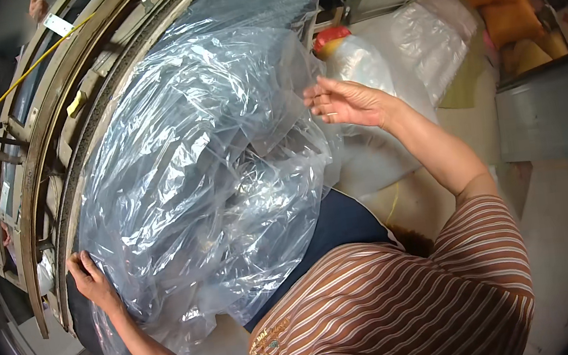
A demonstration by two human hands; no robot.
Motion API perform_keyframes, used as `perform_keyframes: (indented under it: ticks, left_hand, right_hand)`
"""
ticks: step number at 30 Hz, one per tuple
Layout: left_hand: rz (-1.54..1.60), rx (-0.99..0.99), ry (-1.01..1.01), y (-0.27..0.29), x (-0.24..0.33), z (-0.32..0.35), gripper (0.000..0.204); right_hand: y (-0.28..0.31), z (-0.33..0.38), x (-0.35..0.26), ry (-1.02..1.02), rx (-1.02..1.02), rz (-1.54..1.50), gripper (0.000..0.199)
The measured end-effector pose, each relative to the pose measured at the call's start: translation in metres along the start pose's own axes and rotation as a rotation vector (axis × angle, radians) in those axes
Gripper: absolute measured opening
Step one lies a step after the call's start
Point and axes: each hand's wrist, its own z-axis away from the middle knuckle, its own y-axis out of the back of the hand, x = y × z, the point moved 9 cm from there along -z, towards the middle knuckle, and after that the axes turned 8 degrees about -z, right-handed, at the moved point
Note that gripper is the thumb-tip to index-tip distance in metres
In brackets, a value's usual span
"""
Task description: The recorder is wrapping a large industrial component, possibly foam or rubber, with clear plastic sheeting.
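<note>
A large clear plastic sheet [175, 155] lies crumpled and shiny over a dark surface in front of me, and its near side hangs over my lap. At the sheet's left edge, beside the curved frame, my left hand [94, 284] has its fingers bent together on the film. My right hand [349, 102] is raised by the sheet's right edge, its fingers stretched out and slightly apart. Nothing shows in that palm.
A long frame [39, 179] with metal rails runs along the left, crossed by a thin yellow rod [37, 69]. Another person's hand [38, 7] is beyond it. Clear plastic bags [430, 39], one with a red part [332, 37], lie at right near a grey cabinet [549, 116].
</note>
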Motion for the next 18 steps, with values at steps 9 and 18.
perform_keyframes:
  ticks: [9, 18]
  left_hand:
    - [-0.021, 0.016, 0.036, 0.003, 0.0, -0.002, 0.015]
    - [0.176, -0.04, 0.15, 0.024, -0.03, 0.028, 0.011]
  right_hand:
    - [-0.119, 0.021, -0.152, 0.248, -0.84, -0.547, 0.024]
    - [-0.113, -0.061, -0.147, 1.126, 0.304, 1.966, 0.047]
